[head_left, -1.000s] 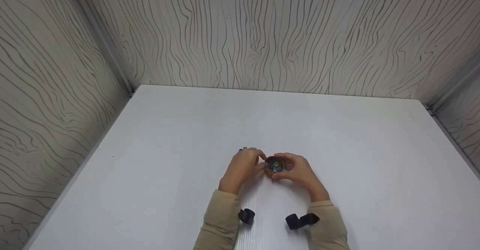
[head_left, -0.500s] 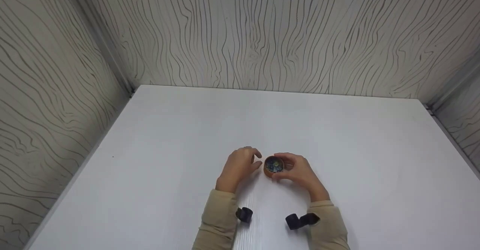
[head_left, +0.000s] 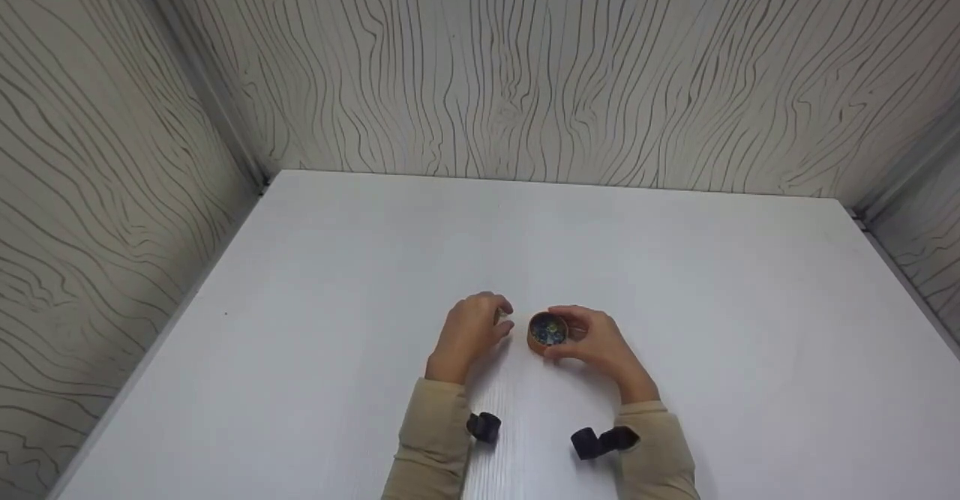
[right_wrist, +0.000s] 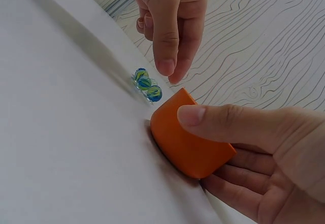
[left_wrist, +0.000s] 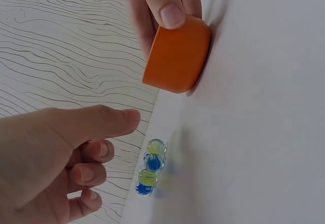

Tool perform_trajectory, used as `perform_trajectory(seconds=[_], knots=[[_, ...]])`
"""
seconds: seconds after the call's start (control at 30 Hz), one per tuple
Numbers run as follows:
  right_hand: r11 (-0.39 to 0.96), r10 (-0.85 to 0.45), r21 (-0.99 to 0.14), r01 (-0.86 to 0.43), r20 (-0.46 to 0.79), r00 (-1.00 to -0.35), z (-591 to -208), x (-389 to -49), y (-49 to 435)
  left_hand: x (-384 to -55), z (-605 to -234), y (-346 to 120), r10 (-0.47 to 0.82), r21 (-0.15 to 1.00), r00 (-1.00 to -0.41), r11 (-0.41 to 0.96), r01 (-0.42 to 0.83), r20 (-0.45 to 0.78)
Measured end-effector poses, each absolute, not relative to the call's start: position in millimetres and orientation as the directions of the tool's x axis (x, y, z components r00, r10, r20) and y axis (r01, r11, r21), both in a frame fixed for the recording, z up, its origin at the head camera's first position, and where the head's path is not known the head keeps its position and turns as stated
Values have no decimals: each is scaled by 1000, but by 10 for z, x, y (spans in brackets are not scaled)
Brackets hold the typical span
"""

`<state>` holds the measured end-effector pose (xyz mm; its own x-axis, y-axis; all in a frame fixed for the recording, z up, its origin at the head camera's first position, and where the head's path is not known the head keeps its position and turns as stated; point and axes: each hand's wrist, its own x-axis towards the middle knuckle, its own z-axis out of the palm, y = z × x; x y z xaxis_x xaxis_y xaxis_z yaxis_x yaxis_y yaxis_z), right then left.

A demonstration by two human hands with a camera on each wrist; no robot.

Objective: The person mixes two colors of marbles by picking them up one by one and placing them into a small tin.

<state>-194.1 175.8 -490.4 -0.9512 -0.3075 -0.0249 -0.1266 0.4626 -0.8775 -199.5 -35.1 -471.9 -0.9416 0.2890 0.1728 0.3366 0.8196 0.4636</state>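
A small orange cup [head_left: 538,342] stands upright on the white table, with several blue and yellow-green glass marbles [head_left: 550,330] showing inside it in the head view. My right hand [head_left: 602,346] grips the cup from the right, thumb on its near side and fingers round the far side. To the left of the cup is my left hand [head_left: 470,331], its fingers loosely bent and nothing between them. Close to those fingers, loose marbles [left_wrist: 151,165] lie in a cluster on the table in the left wrist view; in the head view the left hand hides them.
The white table [head_left: 360,260] runs back to a wall panel [head_left: 480,73] with a wood-grain pattern. Another patterned panel [head_left: 82,223] stands along the left side. Dark wrist cameras [head_left: 486,427] project inward from both sleeves.
My left hand's fingertips were at the cup's rim a second ago; the hand has since drawn away to the left, fingers apart. The right hand and cup have stayed put.
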Motion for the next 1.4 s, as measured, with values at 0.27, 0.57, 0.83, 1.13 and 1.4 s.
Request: perform_trajectory(seconds=[0.27,0.57,0.83,1.13,1.4], knots=[[452,-301,-885,-111,-34,-953,-4891,-1929,1745,-2007,-4747,-393,249,498,-956,816,293,155],[456,-292,-885,-97,-46,-955,-4895,-1923,1743,-2013,-4756,-400,231,510,-965,819,263,128],[459,-284,-884,-85,-55,-957,-4920,-1943,1746,-2018,-4787,-408,221,508,-967,822,256,130],[462,-286,-881,-99,-42,-957,-4916,-1934,1746,-2028,-4815,-449,212,512,-970,823,245,122],[460,-290,-883,-91,-53,-955,-4920,-1939,1758,-2030,-4818,-448,187,546,-978,812,206,91]])
